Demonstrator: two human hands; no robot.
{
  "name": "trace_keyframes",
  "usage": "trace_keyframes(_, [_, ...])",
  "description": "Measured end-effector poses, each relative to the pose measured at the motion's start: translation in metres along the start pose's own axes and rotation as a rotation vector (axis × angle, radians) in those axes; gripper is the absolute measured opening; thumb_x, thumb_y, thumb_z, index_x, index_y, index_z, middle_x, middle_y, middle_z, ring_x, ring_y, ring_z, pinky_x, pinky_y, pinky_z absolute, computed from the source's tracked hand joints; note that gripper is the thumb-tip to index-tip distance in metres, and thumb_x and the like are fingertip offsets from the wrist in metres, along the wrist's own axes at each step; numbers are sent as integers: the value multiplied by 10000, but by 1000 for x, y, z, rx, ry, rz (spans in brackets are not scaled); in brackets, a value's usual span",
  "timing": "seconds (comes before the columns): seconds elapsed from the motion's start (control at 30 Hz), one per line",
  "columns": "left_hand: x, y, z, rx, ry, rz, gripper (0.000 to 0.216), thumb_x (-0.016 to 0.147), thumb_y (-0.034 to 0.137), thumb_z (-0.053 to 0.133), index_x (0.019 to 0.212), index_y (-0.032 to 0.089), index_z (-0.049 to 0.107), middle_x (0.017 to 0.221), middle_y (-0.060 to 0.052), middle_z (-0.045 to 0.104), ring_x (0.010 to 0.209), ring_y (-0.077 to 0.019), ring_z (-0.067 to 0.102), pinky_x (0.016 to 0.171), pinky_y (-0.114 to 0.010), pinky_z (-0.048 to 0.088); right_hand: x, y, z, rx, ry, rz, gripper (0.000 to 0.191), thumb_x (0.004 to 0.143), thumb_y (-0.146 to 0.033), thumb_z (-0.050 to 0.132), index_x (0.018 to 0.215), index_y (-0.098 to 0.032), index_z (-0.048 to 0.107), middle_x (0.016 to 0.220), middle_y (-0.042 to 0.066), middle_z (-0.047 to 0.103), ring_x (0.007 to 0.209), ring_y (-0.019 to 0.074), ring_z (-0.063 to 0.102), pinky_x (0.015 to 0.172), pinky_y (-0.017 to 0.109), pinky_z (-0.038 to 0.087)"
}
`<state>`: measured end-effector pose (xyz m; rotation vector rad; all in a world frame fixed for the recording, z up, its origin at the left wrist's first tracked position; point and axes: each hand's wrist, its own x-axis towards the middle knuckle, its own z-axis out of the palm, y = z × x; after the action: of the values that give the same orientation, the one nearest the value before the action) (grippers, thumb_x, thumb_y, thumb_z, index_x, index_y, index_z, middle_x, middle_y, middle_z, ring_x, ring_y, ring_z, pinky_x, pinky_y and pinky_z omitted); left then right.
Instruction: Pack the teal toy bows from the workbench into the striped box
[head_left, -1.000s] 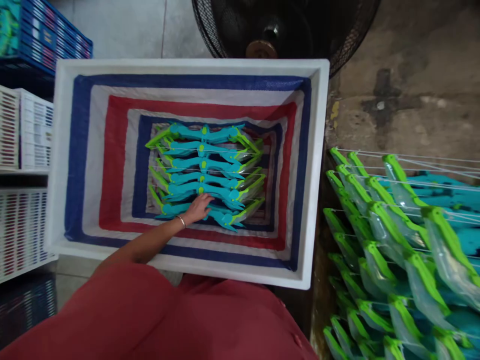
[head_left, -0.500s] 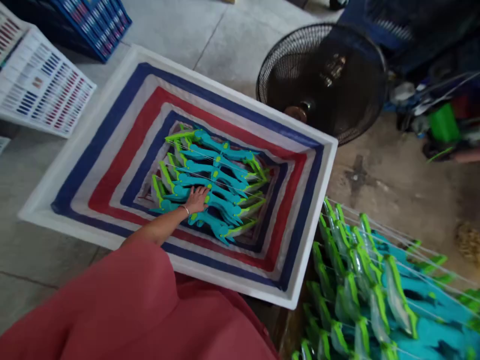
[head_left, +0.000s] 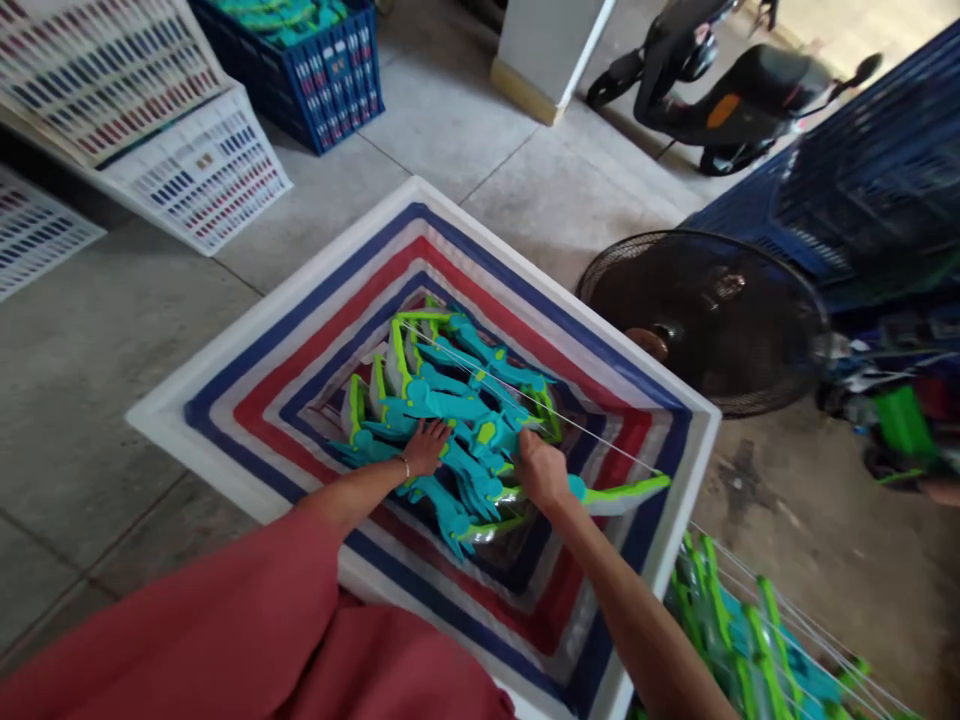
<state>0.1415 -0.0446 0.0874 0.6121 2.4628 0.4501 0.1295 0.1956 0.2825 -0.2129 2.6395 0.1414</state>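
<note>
Fingers (head_left: 435, 440) of the left hand (head_left: 426, 447) lie spread flat on the stack of toy bows (head_left: 442, 400), centre of frame, pressing it down so the pile stays put, gripping nothing; right hand (head_left: 541, 470) sits curled shut around the middle of another toy bow (head_left: 615, 492), its green tip poking out to the right over the striped liner (head_left: 300, 380), angled toward the stack's near edge; bows lie side by side, same direction, strings up, deep in the white bin (head_left: 187, 395); more bows (head_left: 750, 640) heaped lower right, just outside the bin; black fan (head_left: 705, 320) at right, white crate (head_left: 195, 175) and blue crate (head_left: 315, 70) upper left on the concrete floor (head_left: 90, 400)
</note>
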Motion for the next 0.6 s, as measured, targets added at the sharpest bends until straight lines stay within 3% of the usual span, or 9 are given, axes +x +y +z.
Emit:
trace_keyframes(0.13, [1,-6,4,-5,0,20,788,772,315,732,1489,137,457,1579,-214,425,1523,-374,288,1275,-593,73,68,-56,68,52,-66,1,288,1025,-318,587,1211,-98,582,1095,133,675,952,215,672,791,302,507])
trace_keyframes(0.27, [-4,-9,7,-6,38,31,742,807,342,719,1476,149,461,1550,-213,452,1517,-367,302,1291,-578,58,97,-66,119,106,-98,31,347,1037,-385,585,1277,-135,589,1173,93,651,1024,203,652,903,370,548])
trace_keyframes(0.43, [-14,-12,11,-28,48,42,683,836,349,706,1448,161,468,1566,-208,406,1521,-356,301,1305,-564,74,113,-65,150,135,-125,57,350,1010,-361,633,1271,-129,602,1222,105,622,1102,224,622,951,405,544])
trace_keyframes(0.6, [-14,-12,11,-13,25,-37,765,810,381,758,1464,163,426,1565,-214,377,1510,-361,328,1294,-557,178,117,-73,156,168,-145,79,347,1006,-336,644,1271,-116,607,1233,119,618,1124,239,622,958,425,558])
